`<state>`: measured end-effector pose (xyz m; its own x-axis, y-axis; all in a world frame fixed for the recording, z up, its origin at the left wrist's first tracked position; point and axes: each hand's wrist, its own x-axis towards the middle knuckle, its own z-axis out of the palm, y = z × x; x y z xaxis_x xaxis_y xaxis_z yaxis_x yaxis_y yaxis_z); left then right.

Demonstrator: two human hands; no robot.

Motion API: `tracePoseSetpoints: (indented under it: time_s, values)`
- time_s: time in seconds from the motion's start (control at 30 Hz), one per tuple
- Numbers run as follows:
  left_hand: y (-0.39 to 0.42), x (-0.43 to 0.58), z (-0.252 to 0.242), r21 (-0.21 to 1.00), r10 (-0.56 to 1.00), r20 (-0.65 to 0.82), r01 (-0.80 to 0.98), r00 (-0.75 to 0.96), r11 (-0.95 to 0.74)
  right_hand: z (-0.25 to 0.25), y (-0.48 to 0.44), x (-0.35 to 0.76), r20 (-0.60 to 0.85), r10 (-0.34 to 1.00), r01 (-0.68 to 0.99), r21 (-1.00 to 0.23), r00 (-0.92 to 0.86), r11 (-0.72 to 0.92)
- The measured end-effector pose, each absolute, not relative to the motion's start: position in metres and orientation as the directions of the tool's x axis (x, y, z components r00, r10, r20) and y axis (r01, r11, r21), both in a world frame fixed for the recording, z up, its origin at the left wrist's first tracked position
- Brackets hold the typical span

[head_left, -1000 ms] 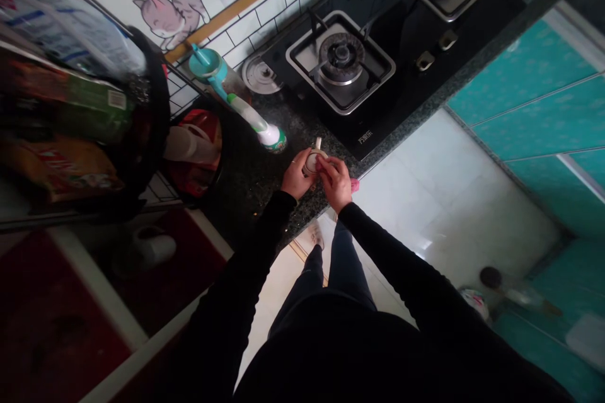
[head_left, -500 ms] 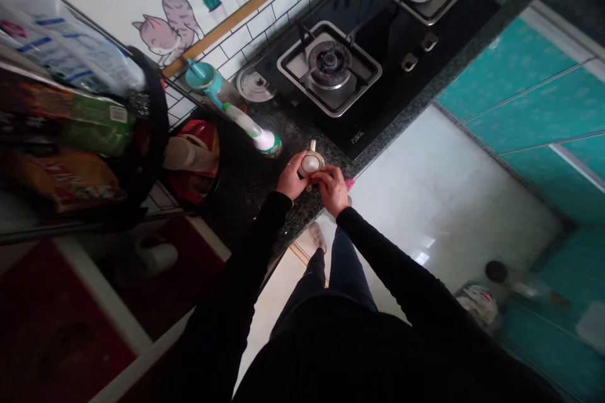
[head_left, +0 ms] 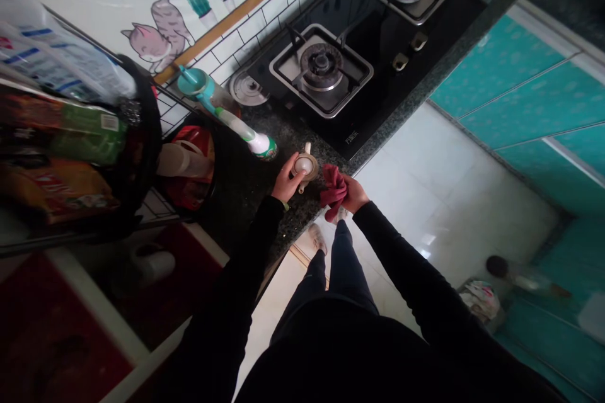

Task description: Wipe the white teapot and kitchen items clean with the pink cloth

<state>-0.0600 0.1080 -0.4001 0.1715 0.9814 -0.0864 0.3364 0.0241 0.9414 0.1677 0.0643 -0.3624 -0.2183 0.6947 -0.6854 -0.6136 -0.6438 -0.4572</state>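
A small pale teapot [head_left: 309, 168] with a rounded lid stands on the dark speckled counter [head_left: 290, 227], close to its front edge. My left hand [head_left: 285, 184] is closed around the pot's left side, its thumb lying against the lid. To the right of the pot, my right hand [head_left: 355, 195] grips a crumpled dark red cloth [head_left: 333, 189] over the counter edge. The cloth and the pot are apart. Part of the pot's side is hidden behind my left fingers.
A gas hob [head_left: 350, 129] takes up the counter beyond the pot. Left of the pot lies a white and green bottle [head_left: 248, 135] near a turquoise-lidded jug [head_left: 196, 83]. A rack with food packets [head_left: 89, 129] stands at far left, above a red-based sink [head_left: 61, 321].
My right hand has left the teapot and moved right, and it now holds the red cloth up in view. The left hand stays on the pot. The view has shifted slightly.
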Motion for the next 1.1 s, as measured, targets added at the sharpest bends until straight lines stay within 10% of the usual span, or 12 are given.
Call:
tracePoseSetpoints:
  time_s: [0.13, 0.27, 0.57, 1.1]
  values:
    - [0.110, -0.059, -0.407, 0.945, 0.985, -0.076, 0.326, 0.154, 0.022, -0.363, 0.074, 0.146, -0.610, 0.792, -0.594, -0.639, 0.005, -0.489]
    - [0.113, -0.059, -0.405, 0.925, 0.986, -0.077, 0.380, 0.151, 0.014, -0.368, 0.074, 0.111, -0.217, 0.936, -0.036, -0.976, 0.278, -0.215]
    - [0.122, -0.046, -0.384, 0.885, 0.979, -0.110, 0.465, 0.173, 0.018, -0.379, 0.098, 0.097, -0.065, 0.962, 0.407, -0.897, 0.264, -0.172]
    - [0.114, -0.045, -0.392, 0.924, 0.987, -0.077, 0.381, 0.143, 0.017, -0.378, 0.086, 0.102, -0.122, 0.964, 0.371, -0.906, 0.235, -0.204]
